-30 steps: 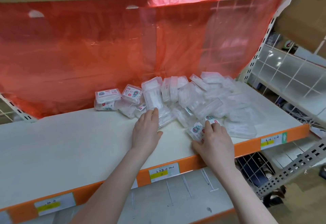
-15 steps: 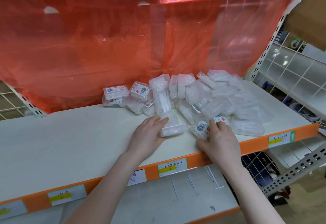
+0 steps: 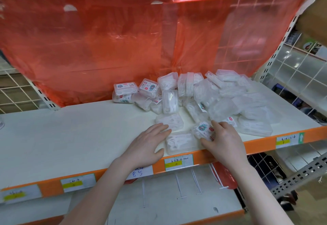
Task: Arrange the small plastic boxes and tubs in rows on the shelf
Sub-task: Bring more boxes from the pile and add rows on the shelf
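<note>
In the head view, one clear box [image 3: 180, 142] pulled out of the pile [image 3: 221, 99] now lies at the shelf's orange front edge [image 3: 261, 142], the left hand [image 3: 147, 144] spread flat beside it and the right hand [image 3: 223, 139] pinching a labelled box [image 3: 203, 129] just right of it, so a front row is only starting.

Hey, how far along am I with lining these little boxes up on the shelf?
Barely started. Done: one clear box lies flat at the shelf front edge, another just behind it. In hand: your left hand rests against the front box, your right hand holds a labelled box. Left: the jumbled pile behind.
</note>
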Demonstrator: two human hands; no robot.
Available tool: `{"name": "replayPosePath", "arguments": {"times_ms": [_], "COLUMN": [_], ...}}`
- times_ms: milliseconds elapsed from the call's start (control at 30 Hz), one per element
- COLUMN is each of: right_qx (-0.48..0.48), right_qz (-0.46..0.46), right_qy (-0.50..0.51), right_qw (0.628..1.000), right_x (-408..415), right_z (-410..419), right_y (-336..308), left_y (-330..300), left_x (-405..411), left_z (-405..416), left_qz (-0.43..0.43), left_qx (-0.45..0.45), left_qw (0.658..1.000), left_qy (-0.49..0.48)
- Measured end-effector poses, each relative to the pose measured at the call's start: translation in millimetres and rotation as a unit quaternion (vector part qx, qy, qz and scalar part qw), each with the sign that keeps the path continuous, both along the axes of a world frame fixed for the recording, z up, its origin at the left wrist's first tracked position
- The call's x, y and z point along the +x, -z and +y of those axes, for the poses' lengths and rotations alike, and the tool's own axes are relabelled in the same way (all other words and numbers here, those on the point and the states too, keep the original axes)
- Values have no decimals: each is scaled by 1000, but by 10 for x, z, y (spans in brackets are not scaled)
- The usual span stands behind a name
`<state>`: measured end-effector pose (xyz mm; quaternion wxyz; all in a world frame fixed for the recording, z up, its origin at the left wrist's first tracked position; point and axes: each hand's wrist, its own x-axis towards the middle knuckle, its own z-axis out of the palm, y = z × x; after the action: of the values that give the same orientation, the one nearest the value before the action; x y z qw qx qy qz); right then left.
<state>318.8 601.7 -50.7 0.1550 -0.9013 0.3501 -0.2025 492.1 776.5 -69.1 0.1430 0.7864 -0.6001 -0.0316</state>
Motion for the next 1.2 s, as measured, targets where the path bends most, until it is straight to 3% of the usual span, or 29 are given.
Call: {"name": "replayPosePath", "arguments": {"times_ms": [533, 1200], "right_qx": [17, 43], "right_qz": [0, 22], "right_qy": [0, -9], "right_qw": [1000, 999], "right_x": [-200, -250], "right_z": [-41, -72], "right_y": [-19, -40], "left_y": [-81, -164], "left_x": [-123, -233], "left_z": [-112, -291], "left_qz": [28, -2], "left_qx": [-11, 41], "left_qw": [999, 996], "left_qy": [21, -79]}}
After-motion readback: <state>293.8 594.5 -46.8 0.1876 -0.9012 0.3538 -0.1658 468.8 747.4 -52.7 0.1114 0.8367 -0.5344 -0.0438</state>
